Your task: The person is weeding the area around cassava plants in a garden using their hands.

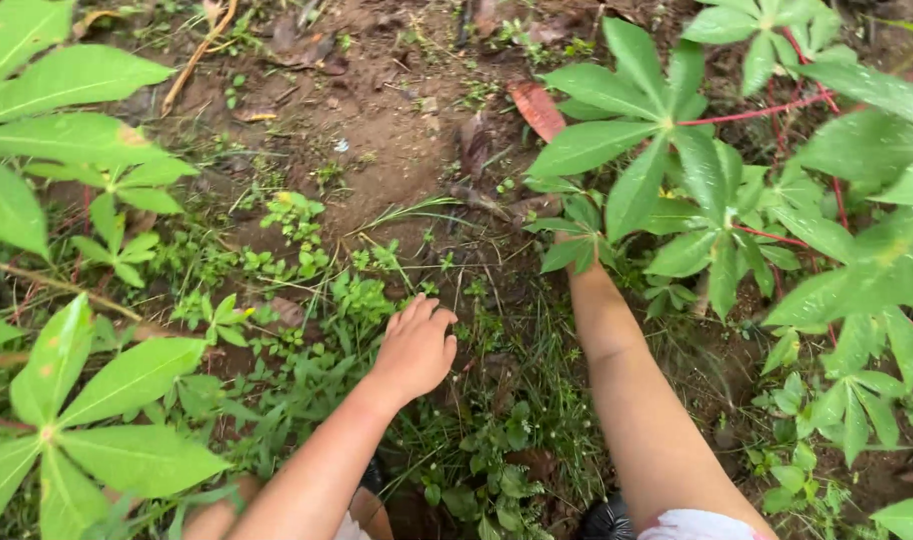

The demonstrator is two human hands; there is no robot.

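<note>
My left hand (415,345) reaches down into low weeds and grass (477,400) on the ground, fingers curled into the greenery. Whether it grips a stem I cannot tell. My right arm (627,390) stretches forward, and its hand is hidden behind the leaves of a cassava plant (657,150) with broad green lobed leaves and red stalks.
Bare brown soil (377,110) lies ahead with dry leaves, one reddish (537,108). More cassava leaves stand at the left (67,130) and lower left (87,420). Further plants crowd the right side (857,280). Small weeds cover the ground between.
</note>
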